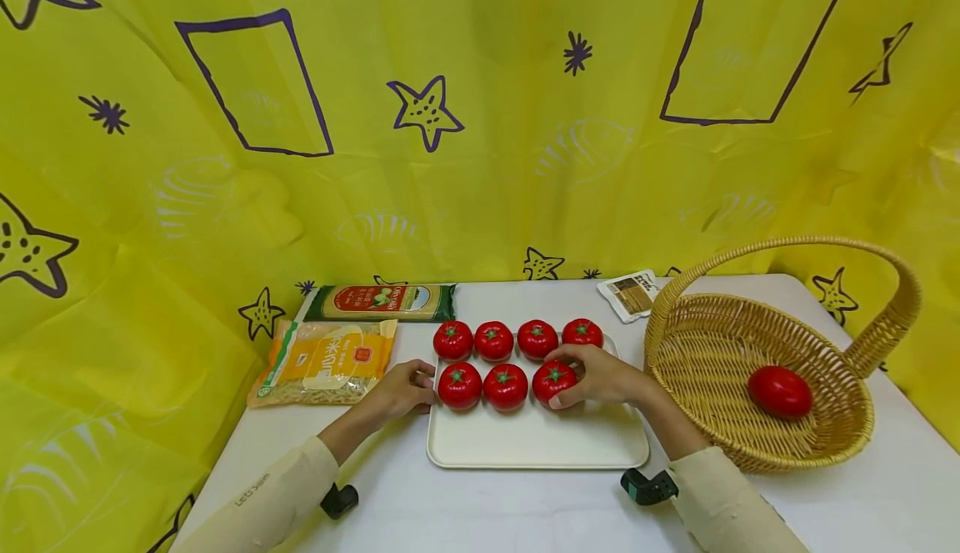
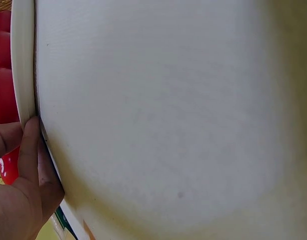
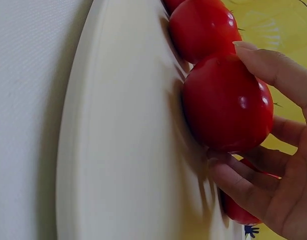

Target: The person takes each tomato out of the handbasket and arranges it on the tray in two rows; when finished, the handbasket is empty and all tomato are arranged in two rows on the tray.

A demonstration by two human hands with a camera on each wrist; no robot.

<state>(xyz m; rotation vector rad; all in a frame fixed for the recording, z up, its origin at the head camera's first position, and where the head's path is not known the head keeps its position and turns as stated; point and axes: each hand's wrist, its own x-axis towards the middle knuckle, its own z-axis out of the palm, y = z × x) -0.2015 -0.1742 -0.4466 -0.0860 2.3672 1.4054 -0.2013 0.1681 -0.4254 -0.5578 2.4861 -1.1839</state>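
Observation:
A cream rectangular tray (image 1: 536, 443) holds several shiny red tomatoes with green stem tops, set in two rows. My right hand (image 1: 606, 376) grips the rightmost tomato (image 1: 549, 379) of the front row, fingers and thumb around its sides. In the right wrist view this tomato (image 3: 226, 102) sits on or very close to the tray and beside another tomato (image 3: 203, 30); I cannot tell whether it is lifted. At the tray's left side, my left hand (image 1: 405, 388) pinches the rim (image 2: 24, 65) between thumb and fingers, as the left wrist view shows.
On the right stands a wicker basket (image 1: 712, 344) with a tall handle and one red tomato (image 1: 780, 392) inside. A small white packet (image 1: 630, 294) lies behind it. Left of the tray are an orange-and-clear bag (image 1: 330, 363) and a green packet (image 1: 381, 302). Yellow curtain hangs behind.

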